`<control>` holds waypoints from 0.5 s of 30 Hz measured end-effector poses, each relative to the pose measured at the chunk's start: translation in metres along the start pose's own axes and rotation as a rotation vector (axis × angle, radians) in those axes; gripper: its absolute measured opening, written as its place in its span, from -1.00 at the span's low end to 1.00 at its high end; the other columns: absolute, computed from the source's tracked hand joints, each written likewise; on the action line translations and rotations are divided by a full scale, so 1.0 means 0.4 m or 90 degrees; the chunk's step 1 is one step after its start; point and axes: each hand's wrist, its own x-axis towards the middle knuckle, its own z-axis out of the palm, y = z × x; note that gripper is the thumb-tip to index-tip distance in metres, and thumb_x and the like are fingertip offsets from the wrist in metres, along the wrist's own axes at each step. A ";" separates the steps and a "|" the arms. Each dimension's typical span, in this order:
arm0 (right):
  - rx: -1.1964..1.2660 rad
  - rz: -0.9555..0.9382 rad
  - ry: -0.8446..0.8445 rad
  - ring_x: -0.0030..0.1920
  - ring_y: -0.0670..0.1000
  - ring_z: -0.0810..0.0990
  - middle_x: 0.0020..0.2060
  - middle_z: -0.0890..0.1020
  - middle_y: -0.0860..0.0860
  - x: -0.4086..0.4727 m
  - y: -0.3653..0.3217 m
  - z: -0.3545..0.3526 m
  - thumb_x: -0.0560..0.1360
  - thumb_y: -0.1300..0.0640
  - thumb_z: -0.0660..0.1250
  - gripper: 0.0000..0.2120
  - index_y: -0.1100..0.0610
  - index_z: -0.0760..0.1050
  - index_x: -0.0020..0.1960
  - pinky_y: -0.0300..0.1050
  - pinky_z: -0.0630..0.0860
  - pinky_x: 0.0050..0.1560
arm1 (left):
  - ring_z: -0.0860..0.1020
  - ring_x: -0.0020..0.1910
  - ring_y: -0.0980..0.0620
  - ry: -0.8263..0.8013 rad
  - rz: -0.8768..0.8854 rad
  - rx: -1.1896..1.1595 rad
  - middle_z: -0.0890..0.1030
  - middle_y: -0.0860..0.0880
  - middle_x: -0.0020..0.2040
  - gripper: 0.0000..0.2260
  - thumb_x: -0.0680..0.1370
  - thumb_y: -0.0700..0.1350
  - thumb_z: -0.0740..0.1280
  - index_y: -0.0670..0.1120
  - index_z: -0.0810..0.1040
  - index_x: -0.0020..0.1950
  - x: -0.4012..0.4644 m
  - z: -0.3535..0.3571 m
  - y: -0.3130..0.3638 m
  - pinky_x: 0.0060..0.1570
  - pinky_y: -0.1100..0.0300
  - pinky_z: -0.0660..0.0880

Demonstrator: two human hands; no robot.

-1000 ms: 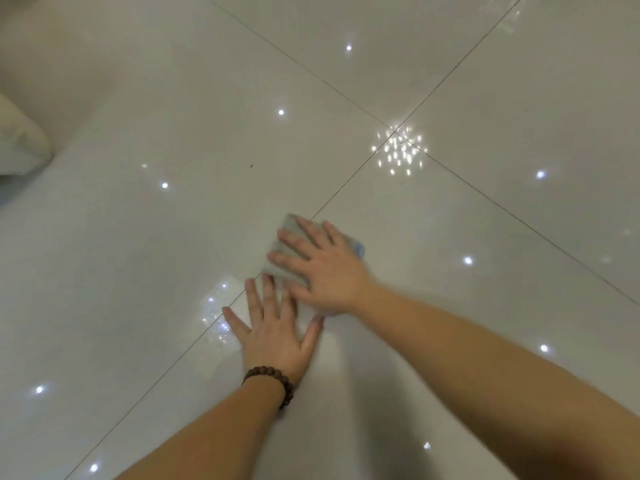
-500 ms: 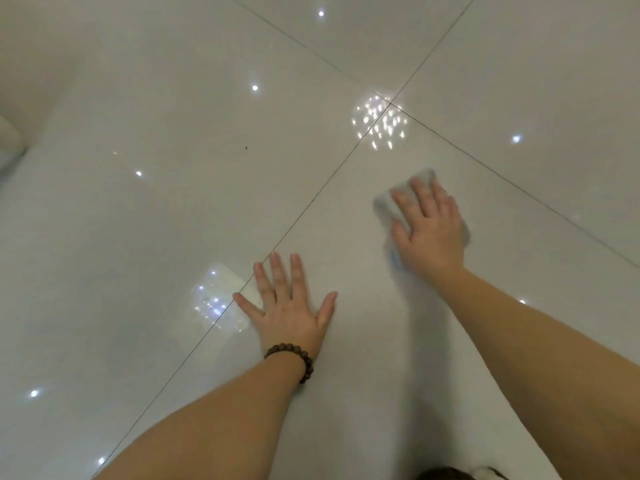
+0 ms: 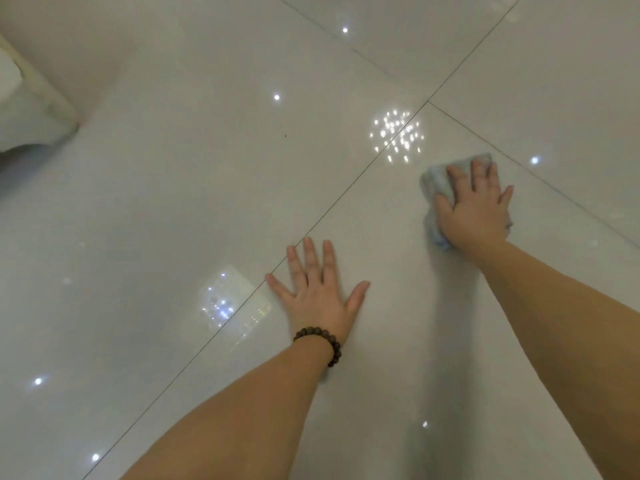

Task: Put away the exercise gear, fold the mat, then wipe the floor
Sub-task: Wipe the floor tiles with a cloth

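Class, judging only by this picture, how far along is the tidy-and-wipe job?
Done, apparently: no gear or mat shows here. In hand: the right hand presses a grey-blue cloth flat on the glossy tiled floor, while the left hand braces, fingers spread. Left: a small dark speck lies beyond the cloth.

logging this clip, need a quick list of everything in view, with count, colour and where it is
floor tiles: several large ones, glossy off-white, filling the view, with thin dark joints crossing at upper right and ceiling lights mirrored in them
cloth: one, pale grey-blue, flat on the tile at right, under the right hand
pale furniture edge: one, cream, upper left corner; what it is cannot be told
dark speck: one, tiny, on the tile above centre
bead bracelet: one, dark brown, round the left wrist
left hand: one, fingers spread, flat on the floor at centre, beside a tile joint
right hand: one, fingers straight, pressing on the cloth
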 end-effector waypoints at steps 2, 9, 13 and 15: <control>0.018 -0.008 0.032 0.53 0.14 -0.13 0.55 -0.01 0.07 0.029 -0.050 -0.002 0.48 -0.17 -0.05 -0.38 -0.04 0.13 0.51 0.24 -0.17 0.47 | -0.32 0.52 -0.08 0.035 0.004 -0.014 -0.25 -0.06 0.57 -0.13 0.45 0.49 -0.20 -0.06 -0.26 0.56 0.000 0.008 -0.005 0.38 -0.36 -0.30; -0.070 -0.569 -0.061 0.53 0.16 -0.07 0.54 0.06 0.07 -0.255 -0.359 0.132 0.46 -0.29 -0.17 -0.38 -0.20 0.17 0.48 0.22 -0.18 0.45 | -0.27 0.53 -0.14 0.002 -0.067 -0.028 -0.13 -0.25 0.56 0.10 0.34 0.58 -0.24 -0.28 -0.09 0.54 -0.184 0.046 -0.029 0.45 -0.26 -0.20; -0.056 -0.640 -0.021 0.48 0.18 0.20 0.48 0.28 0.09 -0.237 -0.246 0.133 0.49 -0.19 0.02 -0.48 -0.13 0.35 0.41 0.25 0.10 0.42 | -0.14 0.55 -0.20 -0.001 -0.046 0.022 -0.01 -0.30 0.54 0.10 0.36 0.60 -0.17 -0.27 0.00 0.54 -0.213 0.072 -0.029 0.42 -0.34 -0.07; -0.034 -0.405 0.084 0.48 0.20 0.21 0.48 0.27 0.12 -0.101 -0.107 0.085 0.49 -0.16 -0.03 -0.44 -0.07 0.33 0.44 0.28 0.15 0.42 | -0.19 0.54 -0.19 -0.003 -0.047 0.025 -0.06 -0.28 0.55 0.10 0.35 0.60 -0.16 -0.26 -0.07 0.55 -0.209 0.073 -0.031 0.43 -0.33 -0.10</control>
